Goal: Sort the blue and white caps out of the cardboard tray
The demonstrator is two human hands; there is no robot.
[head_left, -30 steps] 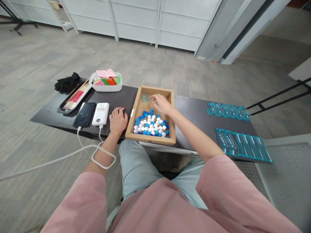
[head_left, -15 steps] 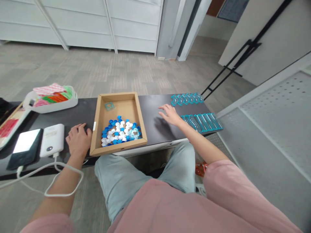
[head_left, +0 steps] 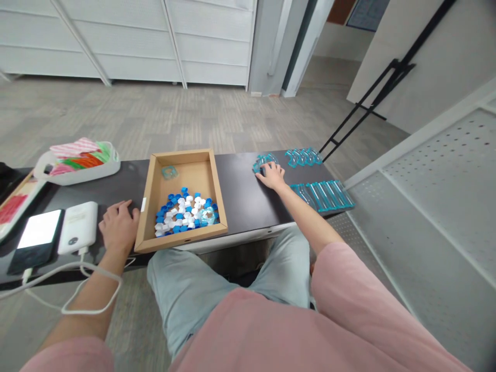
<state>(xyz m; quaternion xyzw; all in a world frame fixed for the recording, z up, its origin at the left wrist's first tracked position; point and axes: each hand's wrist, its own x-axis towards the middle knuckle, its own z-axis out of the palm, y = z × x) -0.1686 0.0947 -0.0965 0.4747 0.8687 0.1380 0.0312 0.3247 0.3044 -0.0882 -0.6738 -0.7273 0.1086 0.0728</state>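
Note:
My right hand (head_left: 272, 176) is over a few curved clear-teal plastic pieces (head_left: 260, 161) near the table's far edge, its fingers bent down onto them and partly hiding them. Just right of it, more curved teal pieces (head_left: 304, 157) lie in a row. Nearer me, several straight teal pieces (head_left: 324, 196) lie side by side. My left hand (head_left: 120, 226) rests on the table with fingers loosely spread, holding nothing, beside a cardboard box (head_left: 141, 227). Inside the box are small blue and white pieces (head_left: 182, 214), with a squarish teal piece (head_left: 169, 172) towards its far left corner.
Left of my left hand lie a white power bank (head_left: 78, 227) and a phone (head_left: 35, 243), both with white cables; a cable loop crosses my forearm. A white tray (head_left: 83, 176) of colourful strips stands farther back. A perforated grey panel (head_left: 426, 191) borders the table's right end.
My right hand has come down onto curved teal pieces. A few of these now sit farther left, apart from the shortened row. My left hand stays resting by the box.

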